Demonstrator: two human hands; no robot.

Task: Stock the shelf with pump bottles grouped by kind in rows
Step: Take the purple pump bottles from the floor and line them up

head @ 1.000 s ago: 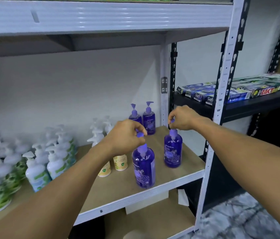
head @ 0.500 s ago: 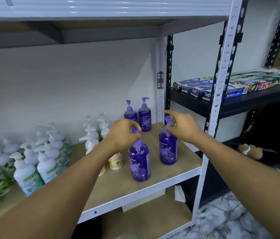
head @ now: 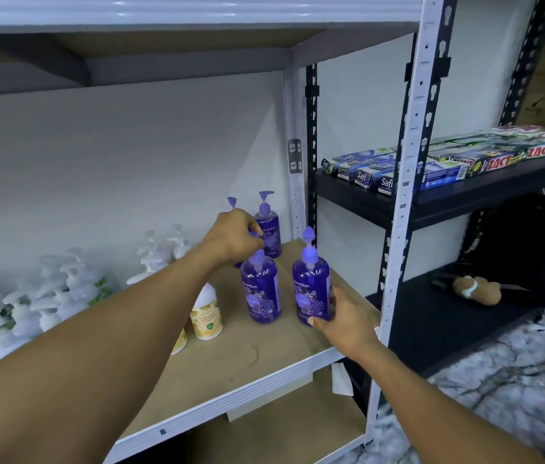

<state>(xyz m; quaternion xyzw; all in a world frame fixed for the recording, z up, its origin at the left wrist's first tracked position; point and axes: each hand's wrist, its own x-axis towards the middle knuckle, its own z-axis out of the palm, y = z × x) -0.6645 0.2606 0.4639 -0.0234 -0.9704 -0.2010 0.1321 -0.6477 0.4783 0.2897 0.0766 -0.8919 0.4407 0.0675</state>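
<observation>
Purple pump bottles (head: 269, 226) stand at the right end of the wooden shelf (head: 264, 353), in the middle of the frame: two in front, two behind. Nearest, the right hand (head: 345, 318) holds the right front bottle (head: 309, 289) low down, thumb on its front, fingers bent round its side. Just beside it, the left hand (head: 234, 239) pinches the pump top of the left front bottle (head: 261, 293) with bent fingers. Both bottles stand upright. Left of them are two yellow-label bottles (head: 205, 314) — farther left, a crowd of white pump bottles (head: 50, 293). One back bottle is half hidden by the left hand. Far off, upper right, toothpaste boxes (head: 432, 162) lie on a black shelf (head: 465, 192) — a small stuffed toy (head: 479, 289) sits below.
</observation>
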